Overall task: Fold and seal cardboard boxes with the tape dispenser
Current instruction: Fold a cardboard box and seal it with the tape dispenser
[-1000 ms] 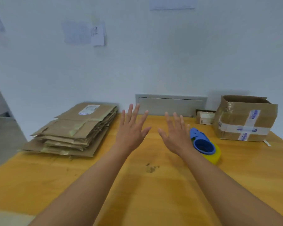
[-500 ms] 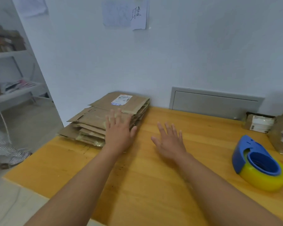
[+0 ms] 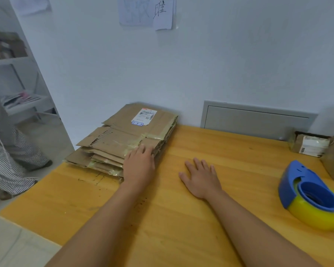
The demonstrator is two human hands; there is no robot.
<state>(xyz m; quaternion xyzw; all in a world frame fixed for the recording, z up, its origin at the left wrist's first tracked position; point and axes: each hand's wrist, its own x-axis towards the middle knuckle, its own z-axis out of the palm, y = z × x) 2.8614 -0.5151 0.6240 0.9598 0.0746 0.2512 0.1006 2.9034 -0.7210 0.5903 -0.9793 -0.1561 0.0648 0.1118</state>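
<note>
Stack (image 3: 123, 139) of flat boxes at 10 o'clock on table (image 3: 181, 218). Left hand (image 3: 139, 166) lies on its near corner, fingers loosely bent, gripping nothing. Right hand (image 3: 201, 178) flat on table, empty. Dispenser (image 3: 310, 197) at 3 o'clock. Peel only the top sheet; hook thumb under its edge.
</note>
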